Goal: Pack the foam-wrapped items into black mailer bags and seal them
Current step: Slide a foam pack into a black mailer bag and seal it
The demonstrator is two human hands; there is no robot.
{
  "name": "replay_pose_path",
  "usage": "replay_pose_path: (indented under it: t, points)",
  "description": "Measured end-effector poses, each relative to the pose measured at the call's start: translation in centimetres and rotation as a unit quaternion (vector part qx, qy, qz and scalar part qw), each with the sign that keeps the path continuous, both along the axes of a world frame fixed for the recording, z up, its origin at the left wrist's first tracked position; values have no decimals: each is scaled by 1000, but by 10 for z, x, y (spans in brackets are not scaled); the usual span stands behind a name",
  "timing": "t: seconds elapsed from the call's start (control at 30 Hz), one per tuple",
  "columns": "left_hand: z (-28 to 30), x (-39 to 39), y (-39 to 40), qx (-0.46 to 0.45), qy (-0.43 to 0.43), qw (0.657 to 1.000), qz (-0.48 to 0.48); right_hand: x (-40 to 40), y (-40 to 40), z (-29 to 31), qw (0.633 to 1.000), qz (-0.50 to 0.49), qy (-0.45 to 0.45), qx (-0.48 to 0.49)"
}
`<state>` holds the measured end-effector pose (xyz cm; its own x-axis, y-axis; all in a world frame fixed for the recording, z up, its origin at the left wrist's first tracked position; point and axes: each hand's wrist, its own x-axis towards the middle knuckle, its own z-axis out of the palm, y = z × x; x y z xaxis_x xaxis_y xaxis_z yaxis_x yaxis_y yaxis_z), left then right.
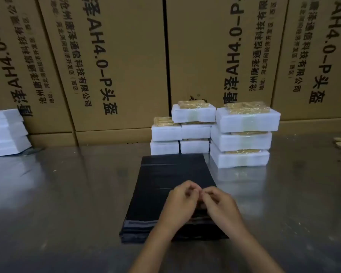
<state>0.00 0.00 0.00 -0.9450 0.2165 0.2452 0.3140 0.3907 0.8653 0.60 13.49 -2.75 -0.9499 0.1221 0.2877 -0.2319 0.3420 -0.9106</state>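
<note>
Hovering over the near half of the stack of black mailer bags (pixel 165 186), the left hand (pixel 180 201) and the right hand (pixel 220 207) meet at their fingertips. Both grips are curled, but I cannot tell if they pinch a bag edge or nothing.

The risk, I think, is lifting two thin bags together, because they lie tight in one pile. A bag may also slide on the shiny bench (pixel 67 194).

The foam-wrapped items (pixel 242 134) stand stacked just behind the bags, none packed yet. A careless reach could push the tall stack over. Cardboard boxes (pixel 110 66) stand behind.
</note>
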Motion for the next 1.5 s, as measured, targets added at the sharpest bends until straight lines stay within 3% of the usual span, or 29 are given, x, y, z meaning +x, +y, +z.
replay_pose_path:
  t: [0.13, 0.27, 0.47, 0.6, 0.7, 0.8, 0.9, 1.17, 1.3, 1.4, 1.5]
  points:
    - [-6, -53, 17, -27, -28, 998, 56, -50, -7, -8, 997, -41, -52, 38]
    - [-30, -74, 12, 1, -29, 997, 76, -74, -6, -22, 997, -48, -59, 28]
    - [-35, -87, 1, 98, -47, 989, 101, -85, 7, -11, 987, -73, -83, -121]
    - [-40, -91, -6, 133, -51, 983, 112, -110, 32, 33, 969, -141, -39, -198]
    - [-42, -93, -10, 150, -56, 980, 116, -144, 54, 81, 940, -163, -37, -297]
    - [-43, -93, -11, 160, -62, 978, 120, -174, 65, 115, 909, -115, -92, -389]
    - [-44, -95, -12, 168, -68, 975, 125, -198, 69, 130, 895, -86, -126, -419]
    - [-45, -95, -14, 179, -84, 972, 126, -229, 78, 142, 888, -151, -172, -399]
    - [-44, -96, -14, 188, -91, 970, 127, -221, 77, 132, 877, -186, -143, -420]
    - [-41, -93, -15, 208, -96, 966, 124, -195, 72, 125, 850, -236, -69, -466]
    - [-38, -88, -17, 226, -99, 963, 112, -155, 66, 111, 856, -245, 5, -455]
